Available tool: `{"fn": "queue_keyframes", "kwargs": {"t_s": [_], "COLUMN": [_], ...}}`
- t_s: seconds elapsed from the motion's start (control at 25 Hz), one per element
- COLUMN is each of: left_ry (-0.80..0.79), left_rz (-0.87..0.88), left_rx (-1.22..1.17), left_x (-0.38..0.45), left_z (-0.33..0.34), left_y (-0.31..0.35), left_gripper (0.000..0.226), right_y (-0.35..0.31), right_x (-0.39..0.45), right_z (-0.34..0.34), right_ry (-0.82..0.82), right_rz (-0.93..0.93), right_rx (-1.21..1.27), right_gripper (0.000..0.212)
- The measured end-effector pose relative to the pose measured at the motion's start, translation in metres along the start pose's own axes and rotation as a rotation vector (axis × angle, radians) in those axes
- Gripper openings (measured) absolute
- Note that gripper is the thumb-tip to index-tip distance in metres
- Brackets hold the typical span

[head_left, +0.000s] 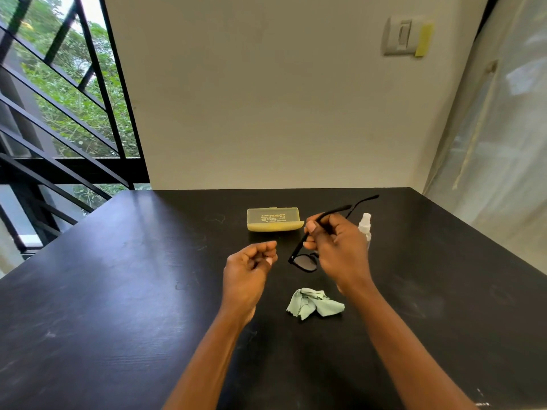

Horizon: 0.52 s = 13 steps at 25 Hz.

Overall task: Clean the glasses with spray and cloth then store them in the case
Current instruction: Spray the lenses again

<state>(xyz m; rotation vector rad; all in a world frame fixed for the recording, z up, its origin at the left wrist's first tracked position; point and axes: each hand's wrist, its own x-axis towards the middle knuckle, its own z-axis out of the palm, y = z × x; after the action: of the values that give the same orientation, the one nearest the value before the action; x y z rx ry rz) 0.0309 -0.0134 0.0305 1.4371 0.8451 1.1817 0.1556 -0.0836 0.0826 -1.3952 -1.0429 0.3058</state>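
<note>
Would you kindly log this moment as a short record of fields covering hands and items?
left hand: loosely curled, holding nothing
right hand: grips glasses by a temple arm
cloth: crumpled on table, near side
case: closed, far side
spray bottle: upright, behind right hand

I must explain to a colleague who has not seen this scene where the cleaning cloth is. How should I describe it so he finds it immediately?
Look at the black table against the cream wall. Near its middle, on the person's side of the yellow case, the cloth lies just below the right hand holding the glasses. It is the only soft, crumpled thing there, pale green.
</note>
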Motion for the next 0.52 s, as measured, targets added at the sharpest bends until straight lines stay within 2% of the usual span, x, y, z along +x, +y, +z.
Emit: {"fn": "queue_keyframes", "kwargs": {"t_s": [0.08, 0.2, 0.36, 0.52], "left_ry": [-0.023, 0.023, 0.076, 0.090], "left_rz": [0.140, 0.388, 0.466, 0.522], "left_rx": [0.179, 0.435, 0.405, 0.379], "left_x": [-0.003, -0.006, -0.008, -0.007], "left_z": [0.006, 0.013, 0.016, 0.021], "left_y": [0.003, 0.005, 0.006, 0.004], "left_gripper": [0.031, 0.027, 0.026, 0.029], "right_y": [0.003, 0.006, 0.005, 0.006], "right_x": [-0.005, -0.008, -0.002, 0.003], "right_z": [0.007, 0.019, 0.023, 0.019], "right_ry": [-0.014, -0.048, -0.081, -0.146], "right_rz": [-0.111, -0.217, -0.251, -0.197], "right_rx": [-0.104, -0.189, -0.244, -0.222], "right_gripper": [0.016, 0.008, 0.011, 0.012]}}
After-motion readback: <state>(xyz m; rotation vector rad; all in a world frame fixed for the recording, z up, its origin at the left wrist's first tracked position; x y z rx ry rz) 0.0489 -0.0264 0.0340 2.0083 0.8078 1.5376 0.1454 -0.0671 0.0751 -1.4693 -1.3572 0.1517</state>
